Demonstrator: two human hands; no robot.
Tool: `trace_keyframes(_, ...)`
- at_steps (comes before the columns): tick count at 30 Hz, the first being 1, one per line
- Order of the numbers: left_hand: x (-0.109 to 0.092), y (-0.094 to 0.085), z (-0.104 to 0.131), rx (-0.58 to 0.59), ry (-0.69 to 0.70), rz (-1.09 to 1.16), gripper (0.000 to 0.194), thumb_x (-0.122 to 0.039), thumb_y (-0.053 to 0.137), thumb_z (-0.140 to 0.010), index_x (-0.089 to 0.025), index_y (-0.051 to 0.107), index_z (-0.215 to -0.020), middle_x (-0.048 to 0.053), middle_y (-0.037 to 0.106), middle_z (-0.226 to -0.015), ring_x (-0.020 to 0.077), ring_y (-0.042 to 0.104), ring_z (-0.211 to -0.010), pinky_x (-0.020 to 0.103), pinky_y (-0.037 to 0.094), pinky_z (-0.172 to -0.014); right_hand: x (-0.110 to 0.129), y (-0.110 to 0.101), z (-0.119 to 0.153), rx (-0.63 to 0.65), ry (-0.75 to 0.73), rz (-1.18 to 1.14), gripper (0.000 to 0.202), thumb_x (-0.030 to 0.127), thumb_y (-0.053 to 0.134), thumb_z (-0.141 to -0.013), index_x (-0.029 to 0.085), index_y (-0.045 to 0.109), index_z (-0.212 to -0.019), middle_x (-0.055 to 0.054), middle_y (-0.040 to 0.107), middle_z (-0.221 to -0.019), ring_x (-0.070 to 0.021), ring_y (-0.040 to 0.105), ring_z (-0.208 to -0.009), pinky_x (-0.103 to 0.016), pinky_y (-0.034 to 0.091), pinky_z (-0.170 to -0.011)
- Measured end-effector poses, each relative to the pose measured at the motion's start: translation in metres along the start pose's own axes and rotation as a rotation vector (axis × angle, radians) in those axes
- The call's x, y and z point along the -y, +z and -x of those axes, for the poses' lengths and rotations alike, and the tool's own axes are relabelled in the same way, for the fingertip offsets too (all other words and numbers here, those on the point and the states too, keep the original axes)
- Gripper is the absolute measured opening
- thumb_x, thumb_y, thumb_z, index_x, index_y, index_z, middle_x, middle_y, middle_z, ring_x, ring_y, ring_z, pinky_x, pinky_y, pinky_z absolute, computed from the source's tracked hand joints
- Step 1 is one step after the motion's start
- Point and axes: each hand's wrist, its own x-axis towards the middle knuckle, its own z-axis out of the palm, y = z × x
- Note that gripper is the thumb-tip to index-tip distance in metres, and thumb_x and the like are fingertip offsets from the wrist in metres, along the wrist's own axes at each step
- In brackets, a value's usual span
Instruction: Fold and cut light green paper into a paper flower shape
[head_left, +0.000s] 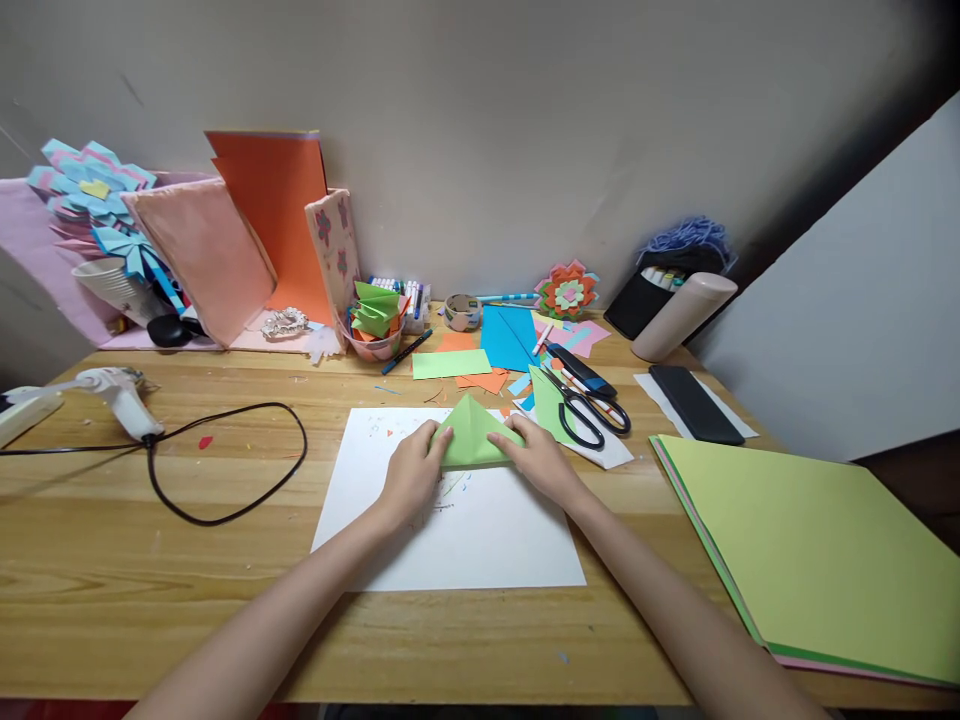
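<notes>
1. At the center of a wooden desk, a green paper triangle points its apex to twelve o'clock above the far half of a white sheet; whether the two touch cannot be told.

2. Gripping the triangle's eight o'clock corner is the left hand, thumb on top; the right hand pinches the corner toward four o'clock, most fingers of both hands tucked from view.

3. Even tension between the thumbs looks key: a harder pull on one corner would likely skew the center line.

4. Sharp creases probably depend on matching edges first, then pressing from the middle outward with a firm thumb against the flat desk.

5. Thin and matte, the triangle shows a line running down from its apex to a long base nearest the wearer.

6. Out at three o'clock, scissors with black looped handles lie across paper; at one o'clock, a layered paper flower shows pointed petals.

7. Far off at nine o'clock, a white glue gun trails a looped black cable; between three and four, a stack of large sheets lies smooth, yellow-green uppermost.
</notes>
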Motion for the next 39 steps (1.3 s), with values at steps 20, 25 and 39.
trace_keyframes(20, -0.003, 0.004, -0.012, -0.047, 0.092, -0.585, 0.029, -0.044, 0.048, -0.083, -0.018, 0.050, -0.096, 0.008, 0.058, -0.095, 0.0225, 0.054, -0.086, 0.030, 0.037, -0.066, 0.001, 0.007, -0.008, -0.001, 0.067, 0.264, 0.012, 0.032, 0.046, -0.083, 0.022, 0.052, -0.082, -0.003, 0.064, -0.081, -0.0207, 0.057, -0.077, -0.027, 0.034, -0.063)
trace_keyframes(25, -0.002, -0.008, -0.012, 0.120, 0.007, -0.414, 0.031, -0.050, 0.055, -0.074, -0.019, 0.050, -0.073, 0.002, 0.057, -0.075, 0.0190, 0.052, -0.068, 0.027, 0.030, -0.054, 0.000, 0.001, -0.003, 0.057, -0.023, 0.115, 0.013, 0.033, 0.046, -0.084, 0.022, 0.051, -0.079, 0.000, 0.059, -0.076, -0.0181, 0.054, -0.074, -0.027, 0.037, -0.065)
trace_keyframes(39, -0.018, -0.012, 0.006, 0.193, 0.072, 0.152, 0.022, -0.042, 0.043, -0.085, -0.021, 0.048, -0.082, -0.001, 0.054, -0.079, 0.0159, 0.049, -0.075, 0.026, 0.037, -0.066, 0.013, -0.006, 0.010, 0.029, -0.251, -0.194, 0.015, 0.027, 0.054, -0.083, 0.019, 0.050, -0.070, 0.000, 0.054, -0.071, -0.0144, 0.050, -0.069, -0.026, 0.037, -0.065)
